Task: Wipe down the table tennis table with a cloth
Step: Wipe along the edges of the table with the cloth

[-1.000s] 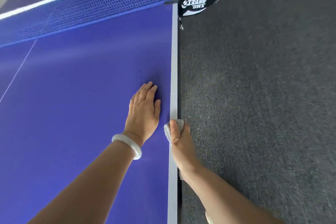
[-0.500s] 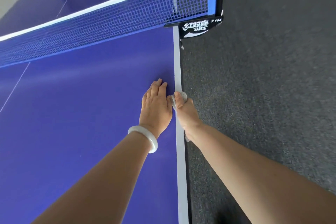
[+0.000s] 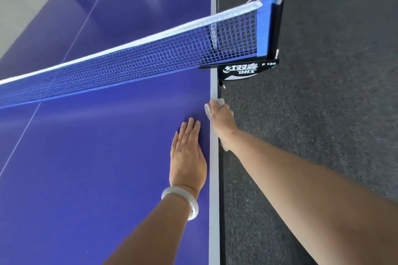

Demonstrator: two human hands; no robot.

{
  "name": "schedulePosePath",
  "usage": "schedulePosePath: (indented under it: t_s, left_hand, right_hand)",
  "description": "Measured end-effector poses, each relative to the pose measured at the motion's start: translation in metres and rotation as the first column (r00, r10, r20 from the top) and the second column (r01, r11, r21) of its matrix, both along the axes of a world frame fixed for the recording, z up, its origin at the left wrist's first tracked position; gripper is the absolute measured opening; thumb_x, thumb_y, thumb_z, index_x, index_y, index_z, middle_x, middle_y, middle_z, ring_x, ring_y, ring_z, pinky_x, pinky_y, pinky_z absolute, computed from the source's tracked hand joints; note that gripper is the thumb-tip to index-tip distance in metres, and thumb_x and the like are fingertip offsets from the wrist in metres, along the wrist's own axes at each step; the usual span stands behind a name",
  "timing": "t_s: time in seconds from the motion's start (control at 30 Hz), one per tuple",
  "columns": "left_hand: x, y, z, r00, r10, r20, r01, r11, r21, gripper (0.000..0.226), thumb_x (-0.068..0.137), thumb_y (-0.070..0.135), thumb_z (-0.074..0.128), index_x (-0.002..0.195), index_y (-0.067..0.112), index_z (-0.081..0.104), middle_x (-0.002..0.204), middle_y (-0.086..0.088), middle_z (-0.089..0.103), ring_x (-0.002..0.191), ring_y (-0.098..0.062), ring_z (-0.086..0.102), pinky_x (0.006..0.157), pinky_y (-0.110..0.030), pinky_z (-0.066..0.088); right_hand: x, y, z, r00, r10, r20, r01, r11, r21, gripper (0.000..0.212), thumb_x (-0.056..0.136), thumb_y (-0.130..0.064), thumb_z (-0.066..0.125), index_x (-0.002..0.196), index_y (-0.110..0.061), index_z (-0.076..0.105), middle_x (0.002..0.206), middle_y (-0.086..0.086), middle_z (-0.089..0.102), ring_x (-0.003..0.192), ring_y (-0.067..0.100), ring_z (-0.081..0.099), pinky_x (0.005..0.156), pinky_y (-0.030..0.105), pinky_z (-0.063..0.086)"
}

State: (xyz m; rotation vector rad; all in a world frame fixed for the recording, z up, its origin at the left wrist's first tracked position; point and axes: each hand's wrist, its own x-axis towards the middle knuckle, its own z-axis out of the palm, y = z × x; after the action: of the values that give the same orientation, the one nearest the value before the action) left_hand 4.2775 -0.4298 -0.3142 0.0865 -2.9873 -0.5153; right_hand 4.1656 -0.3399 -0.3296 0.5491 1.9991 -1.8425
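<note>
The blue table tennis table fills the left of the view, with a white line along its right edge. My right hand grips a small grey cloth wrapped over that edge, thumb on top, a short way before the net clamp. My left hand lies flat on the blue surface with straight fingers, just behind and left of the cloth. A white bangle sits on my left wrist.
The blue net crosses the table ahead, fixed by a black clamp and post at the right edge. Dark grey carpet lies to the right of the table. A dark object stands at the far end, top left.
My right hand has slid the cloth forward along the table's right edge toward the net clamp. My left hand now trails behind it on the surface.
</note>
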Motion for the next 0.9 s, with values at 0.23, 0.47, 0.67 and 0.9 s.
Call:
schedulePosePath:
  t_s: [0.23, 0.47, 0.67, 0.9]
  left_hand:
    - [0.001, 0.002, 0.002, 0.999, 0.030, 0.025, -0.029, 0.999, -0.018, 0.050, 0.101, 0.010, 0.028, 0.150, 0.017, 0.038, 0.158, 0.008, 0.027, 0.148, -0.008, 0.017, 0.121, -0.032, 0.015]
    - [0.001, 0.006, 0.006, 0.995, 0.063, 0.075, -0.059, 0.997, -0.055, 0.053, 0.101, 0.005, 0.036, 0.151, 0.020, 0.034, 0.159, 0.010, 0.024, 0.149, -0.007, 0.014, 0.122, -0.031, 0.014]
    - [0.000, 0.007, 0.006, 0.990, 0.082, 0.111, -0.076, 0.995, -0.062, 0.052, 0.102, 0.008, 0.034, 0.152, 0.022, 0.033, 0.159, 0.014, 0.019, 0.149, -0.008, 0.015, 0.121, -0.032, 0.014]
    - [0.000, 0.008, 0.007, 0.986, 0.110, 0.127, -0.105, 0.993, -0.046, 0.051, 0.102, 0.007, 0.035, 0.151, 0.023, 0.036, 0.160, 0.011, 0.025, 0.147, -0.015, 0.022, 0.119, -0.038, 0.019]
  right_hand:
    - [-0.089, 0.002, 0.006, 0.999, 0.047, -0.018, -0.048, 0.997, -0.060, 0.056, 0.100, -0.044, 0.047, 0.137, -0.002, 0.043, 0.141, 0.015, 0.049, 0.129, 0.031, 0.050, 0.110, 0.045, 0.039]
    - [-0.010, 0.006, 0.001, 0.996, 0.079, -0.039, -0.084, 0.984, -0.155, 0.067, 0.103, -0.029, 0.048, 0.157, -0.014, 0.012, 0.155, 0.012, 0.028, 0.138, 0.031, 0.040, 0.114, 0.042, 0.035]
    - [0.087, 0.057, 0.014, 0.893, 0.447, -0.042, -0.447, 0.894, 0.013, 0.033, 0.096, -0.020, 0.060, 0.123, -0.007, 0.047, 0.123, 0.015, 0.056, 0.104, 0.023, 0.060, 0.087, 0.025, 0.052]
    - [0.063, 0.171, 0.038, 0.923, 0.384, 0.026, -0.385, 0.919, 0.085, 0.019, 0.096, -0.037, 0.060, 0.101, -0.019, 0.061, 0.096, -0.001, 0.067, 0.087, 0.012, 0.066, 0.065, 0.021, 0.051]
